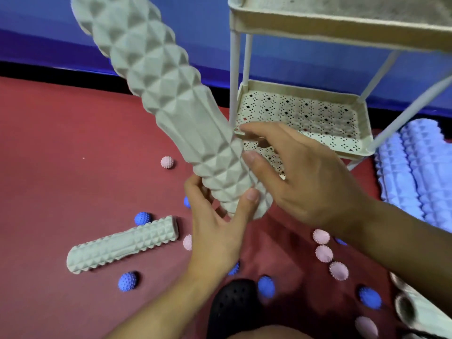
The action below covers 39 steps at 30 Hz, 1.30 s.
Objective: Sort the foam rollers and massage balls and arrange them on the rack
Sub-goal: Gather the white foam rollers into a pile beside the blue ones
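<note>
Presently, entries run from the hands outward.
Left hand [215, 228]: curled under the near end of the grey foam roller [171, 113], thumb lying up across its ridges; it grips the roller.
Right hand [300, 177]: at the roller's right side, thumb tip touching the ridged surface, fingers bent loosely above the shelf edge; whether they bear on the roller, cannot tell.
Grey foam roller: held off the floor, tilted, far end up toward the upper left, near end low between both hands, just beside the rack's front-left post.
Rack [362, 118]: cream, tiered; perforated lower shelf bare where visible; upper shelf seen from its edge only.
Second grey roller [122, 244]: lying on the red floor mat [61, 155], lower left, well apart from the rack.
Lilac rollers [415, 172]: two side by side on the mat, right of the rack.
Pink spiky balls [324, 253]: three in a line below the right forearm, one [167, 162] left of the held roller, others partly hidden.
Blue spiky balls [127, 281]: scattered on the mat around the second roller and near a black perforated shoe [232, 307].
Roller ends [406, 307]: at the lower right edge, blurred.
</note>
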Motion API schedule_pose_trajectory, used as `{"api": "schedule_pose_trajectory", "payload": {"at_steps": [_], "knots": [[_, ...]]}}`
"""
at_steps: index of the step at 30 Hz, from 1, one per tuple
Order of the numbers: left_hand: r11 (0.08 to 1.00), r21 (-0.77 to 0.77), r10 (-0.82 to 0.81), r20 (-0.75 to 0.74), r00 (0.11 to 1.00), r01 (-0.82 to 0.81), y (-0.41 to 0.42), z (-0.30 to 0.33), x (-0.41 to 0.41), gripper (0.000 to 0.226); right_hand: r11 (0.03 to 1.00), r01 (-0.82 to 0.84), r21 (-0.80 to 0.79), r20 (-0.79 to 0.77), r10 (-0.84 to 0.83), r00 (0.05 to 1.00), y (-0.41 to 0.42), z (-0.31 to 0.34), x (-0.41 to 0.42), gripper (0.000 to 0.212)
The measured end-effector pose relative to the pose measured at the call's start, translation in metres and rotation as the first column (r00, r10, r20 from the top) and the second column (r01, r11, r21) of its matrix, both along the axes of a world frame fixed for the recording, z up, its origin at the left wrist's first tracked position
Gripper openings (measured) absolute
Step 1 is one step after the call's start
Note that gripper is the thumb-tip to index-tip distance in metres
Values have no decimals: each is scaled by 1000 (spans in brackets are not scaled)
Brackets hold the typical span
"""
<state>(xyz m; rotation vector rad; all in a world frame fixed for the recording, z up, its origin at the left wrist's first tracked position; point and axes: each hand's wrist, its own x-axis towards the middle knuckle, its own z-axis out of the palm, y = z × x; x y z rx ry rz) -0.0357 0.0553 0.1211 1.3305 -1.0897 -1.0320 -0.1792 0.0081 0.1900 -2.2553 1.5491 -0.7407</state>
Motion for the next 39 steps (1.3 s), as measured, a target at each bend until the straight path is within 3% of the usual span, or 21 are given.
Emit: {"api": "schedule_pose_trajectory", "payload": {"at_steps": [6, 10, 16, 26, 34, 39], "knots": [[966, -231, -116, 5, 993, 114, 18, 53, -10, 77, 999, 20, -26, 155, -16, 988, 42, 60, -15, 53], [932, -300, -207, 17, 978, 202, 28, 90, -22, 74, 998, 69, 1, 271, -67, 960, 65, 96, -31, 54], [857, -382, -314, 143, 939, 345, 48, 138, -45, 67, 982, 186, 33, 569, -172, 804, 104, 138, -58, 57], [714, -458, -351, 420, 837, 529, 73, 182, -92, 77, 844, 501, 194, 845, -403, 351, 171, 158, -115, 79], [720, -476, -442, 245, 863, 505, 85, 210, -148, 52, 856, 397, 331, 944, -307, -125, 205, 156, -158, 68], [809, -364, -488, 24, 873, 462, 88, 194, -194, 65, 844, 425, 327, 933, -219, -285, 211, 139, -179, 81]]}}
